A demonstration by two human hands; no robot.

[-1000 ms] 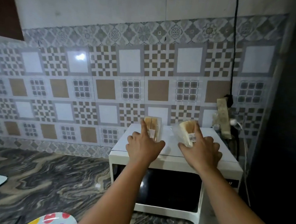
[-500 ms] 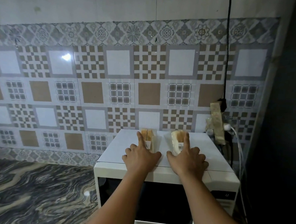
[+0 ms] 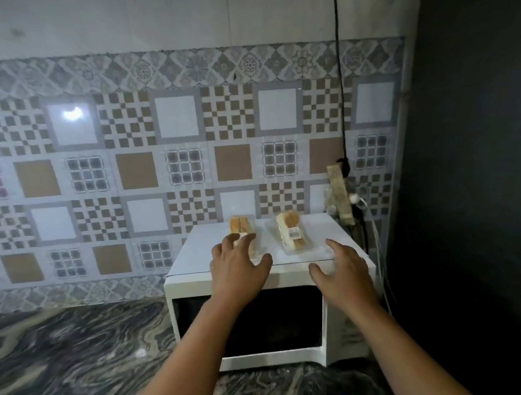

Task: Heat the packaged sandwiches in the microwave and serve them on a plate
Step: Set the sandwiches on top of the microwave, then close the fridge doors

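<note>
Two packaged sandwiches lie on top of the white microwave (image 3: 208,255), which stands on the marbled counter (image 3: 64,353) with its dark door closed. The left hand (image 3: 239,264) hovers at the front edge of the microwave top, fingers spread and relaxed, its grip apart and holding nothing; the left sandwich pack (image 3: 242,226) lies just beyond its fingertips, partly hidden by them, and contact cannot be confirmed. The right hand (image 3: 341,269) is likewise open, its grip apart and empty; the right sandwich pack (image 3: 290,232), bearing a small label, lies beyond and to the inner side of that hand, clearly apart from it. A power strip (image 3: 339,195) with plugged cables leans just beyond the right hand's outer side. No plate is visible. Judged from this arrangement, heating has not yet begun. Likely hazards: the thin clear wrapping probably offers a slippery hold, so a hasty grasp could push a pack toward the wall behind; a wide sweep of the right hand could catch the cables; and sealed packaging, if heated unopened, might swell or melt.
</note>
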